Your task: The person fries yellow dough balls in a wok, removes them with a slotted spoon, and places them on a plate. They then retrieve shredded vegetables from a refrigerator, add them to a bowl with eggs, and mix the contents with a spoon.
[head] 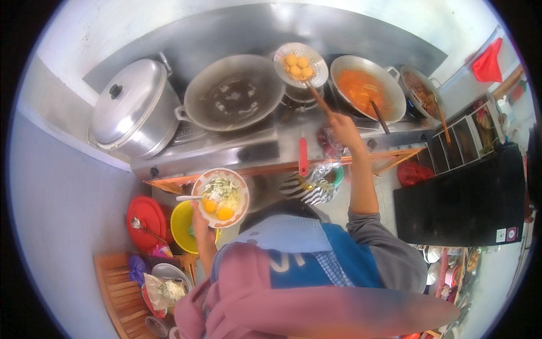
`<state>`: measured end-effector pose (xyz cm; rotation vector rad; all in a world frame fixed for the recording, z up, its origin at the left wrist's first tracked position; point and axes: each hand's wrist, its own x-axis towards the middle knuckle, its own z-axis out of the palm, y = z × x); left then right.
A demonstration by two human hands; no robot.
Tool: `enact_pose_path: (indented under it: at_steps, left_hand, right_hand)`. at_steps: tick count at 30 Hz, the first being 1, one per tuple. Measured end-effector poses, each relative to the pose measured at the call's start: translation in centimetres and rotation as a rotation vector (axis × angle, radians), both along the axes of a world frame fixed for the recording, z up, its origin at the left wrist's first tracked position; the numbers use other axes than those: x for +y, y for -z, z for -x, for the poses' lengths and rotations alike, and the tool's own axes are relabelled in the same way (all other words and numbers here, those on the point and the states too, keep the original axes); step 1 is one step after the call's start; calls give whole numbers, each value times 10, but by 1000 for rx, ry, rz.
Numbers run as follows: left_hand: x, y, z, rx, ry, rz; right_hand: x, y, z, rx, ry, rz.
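Note:
My right hand (344, 129) grips the wooden handle of a perforated metal skimmer (281, 54), which carries several round yellow fried pieces (302, 62). The skimmer is raised over the stove, between two woks. In my left hand (202, 226) is a patterned bowl (243, 184) holding egg yolks (225, 213), white powder and shredded vegetables, with a spoon (188, 198) resting in it. Up and to the left of the skimmer, a large wok (233, 91) contains dark oil with pale foam patches. Below the skimmer, a tool with a red handle (303, 154) sticks out past the stove's front edge.
A lidded aluminium pot (131, 106) stands left on the stove. Right are a wok of orange sauce (360, 91) and a pan of dark reddish-brown food (420, 91), each with a utensil. A yellow bucket (180, 229) and a red lid (146, 220) sit at lower left.

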<state>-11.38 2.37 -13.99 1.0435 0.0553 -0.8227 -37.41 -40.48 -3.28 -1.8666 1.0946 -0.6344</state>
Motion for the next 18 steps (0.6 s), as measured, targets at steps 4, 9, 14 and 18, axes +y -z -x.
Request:
enact_pose_path:
  at_steps: [4, 9, 14, 18]
  left_hand:
    - [-13, -10, 5, -4, -8, -62]
    - [-27, -20, 13, 5, 63, -58]
    - [-44, -35, 28, -20, 46, -46]
    - [-62, -45, 33, -60, 106, -39]
  right_hand:
    - [-12, 20, 6, -105, 14, -250]
    - [-34, 60, 8, -147, 11, -240]
    - [-47, 103, -16, 112, 73, 34]
    - [-38, 84, -36, 435, 84, 146]
